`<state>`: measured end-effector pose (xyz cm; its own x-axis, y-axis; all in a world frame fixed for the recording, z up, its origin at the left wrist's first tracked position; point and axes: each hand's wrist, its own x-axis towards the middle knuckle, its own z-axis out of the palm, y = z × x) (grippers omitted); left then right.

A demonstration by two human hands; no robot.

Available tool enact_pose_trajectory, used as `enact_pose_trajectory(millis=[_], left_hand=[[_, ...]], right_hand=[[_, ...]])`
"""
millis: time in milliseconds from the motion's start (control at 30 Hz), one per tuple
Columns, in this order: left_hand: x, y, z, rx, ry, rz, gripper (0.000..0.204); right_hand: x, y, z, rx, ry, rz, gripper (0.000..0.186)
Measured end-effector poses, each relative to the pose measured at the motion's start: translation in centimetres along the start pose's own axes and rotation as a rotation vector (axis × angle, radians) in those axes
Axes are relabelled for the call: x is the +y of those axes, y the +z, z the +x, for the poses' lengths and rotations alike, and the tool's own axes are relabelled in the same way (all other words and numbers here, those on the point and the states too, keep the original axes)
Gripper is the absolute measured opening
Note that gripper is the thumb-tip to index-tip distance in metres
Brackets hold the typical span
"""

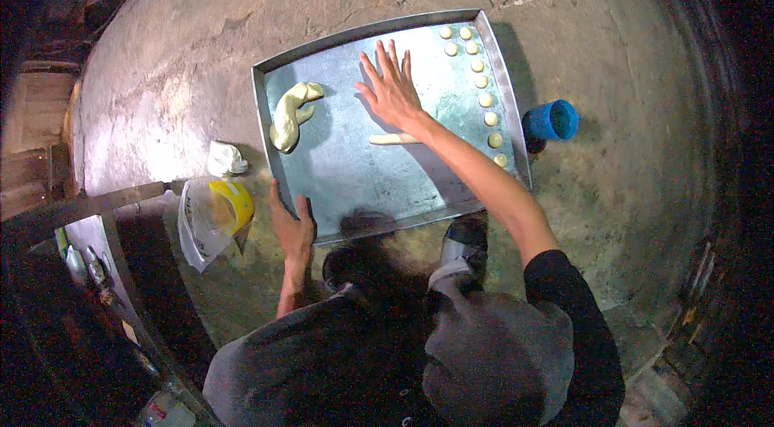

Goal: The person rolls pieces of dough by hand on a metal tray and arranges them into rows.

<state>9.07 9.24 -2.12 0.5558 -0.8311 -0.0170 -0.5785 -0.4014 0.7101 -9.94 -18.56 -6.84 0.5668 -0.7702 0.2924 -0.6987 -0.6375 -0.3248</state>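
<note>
Right hand (393, 90): flat on the metal tray (387, 185), fingers spread wide, gripping nothing; a thin rolled dough strip (393, 139) lies just below the wrist.
Left hand (292, 227): grip curled over the tray's near-left rim.
Dough lump (292, 114): tray's left part, well apart from both hands.
Dough balls (482, 80): a row along the tray's right edge.
Surroundings: tray sits on a concrete floor (629, 185); blue cup (553, 120) just right of tray; plastic bag (211, 221) and crumpled white wad (225, 159) to its left.
</note>
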Motion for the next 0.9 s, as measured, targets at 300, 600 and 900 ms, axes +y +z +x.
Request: enact_pose_trajectory(millis=[300,600,900], left_hand=[[-0.6,0.4,0.0,0.015,-0.022,-0.039,0.066],[0.2,-0.2,0.0,0.011,-0.045,0.018,0.065],[-0.1,0.0,0.2,0.024,0.025,-0.022,0.065]], right_hand=[[-5.6,-2.5,-12.5,-0.306,-0.181,0.044,0.08],[-4.6,-1.9,-9.8,-0.229,-0.099,0.016,0.077],[1.8,0.0,-0.2,0.007,-0.052,0.017,0.07]])
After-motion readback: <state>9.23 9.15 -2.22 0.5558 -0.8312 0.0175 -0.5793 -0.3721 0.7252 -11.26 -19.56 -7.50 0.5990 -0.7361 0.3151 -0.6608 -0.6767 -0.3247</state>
